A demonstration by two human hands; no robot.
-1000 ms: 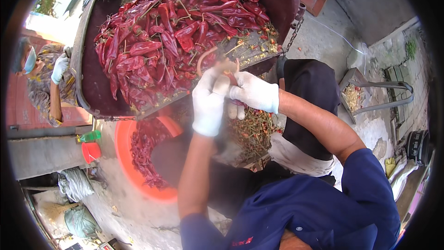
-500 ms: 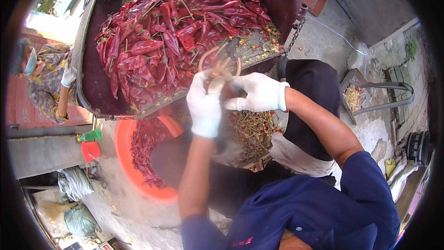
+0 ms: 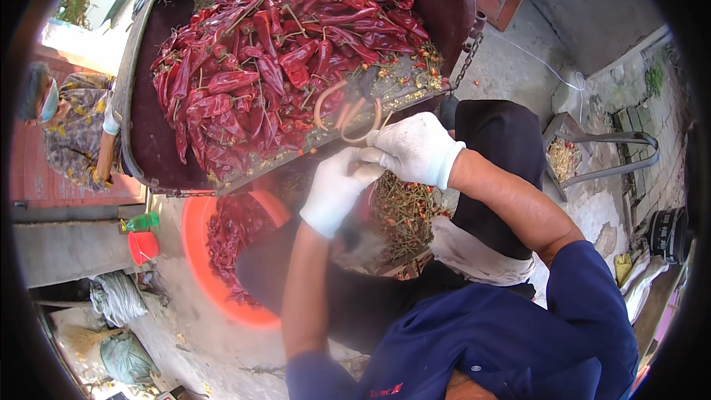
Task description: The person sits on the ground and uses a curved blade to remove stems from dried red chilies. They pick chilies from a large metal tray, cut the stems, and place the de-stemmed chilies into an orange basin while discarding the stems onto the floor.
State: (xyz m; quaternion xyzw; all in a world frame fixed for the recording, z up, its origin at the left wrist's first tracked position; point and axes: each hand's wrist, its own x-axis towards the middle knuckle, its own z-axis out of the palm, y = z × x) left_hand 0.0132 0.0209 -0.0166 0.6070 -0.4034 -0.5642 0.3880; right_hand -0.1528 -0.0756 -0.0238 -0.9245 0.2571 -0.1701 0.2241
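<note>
My left hand (image 3: 339, 187), in a white glove, has its fingers closed in a pinch against the fingertips of my right hand (image 3: 419, 150), gloved and closed too. Whatever they hold is hidden by the fingers; a blurred reddish patch shows just below the left fingertips. Beyond them, thin tan curved loops (image 3: 357, 133) stand at the near edge of a dark red tub (image 3: 141, 133). A large heap of dried red chili peppers (image 3: 244, 74) fills the tub. Under my hands lies a pile of chili stems (image 3: 404, 215) with red bits.
An orange basin (image 3: 194, 252) of red chilies stands beside my left leg. A chain (image 3: 465, 67) hangs at the tub's right corner. A masked person (image 3: 78, 122) stands at the far left. To the right are a metal-handled scoop (image 3: 615, 155) and a black bucket (image 3: 668, 235).
My left hand has come down from the tan loops and tilted toward the right hand. The right hand has shifted slightly, and the fingertips now meet. The loops show more fully.
</note>
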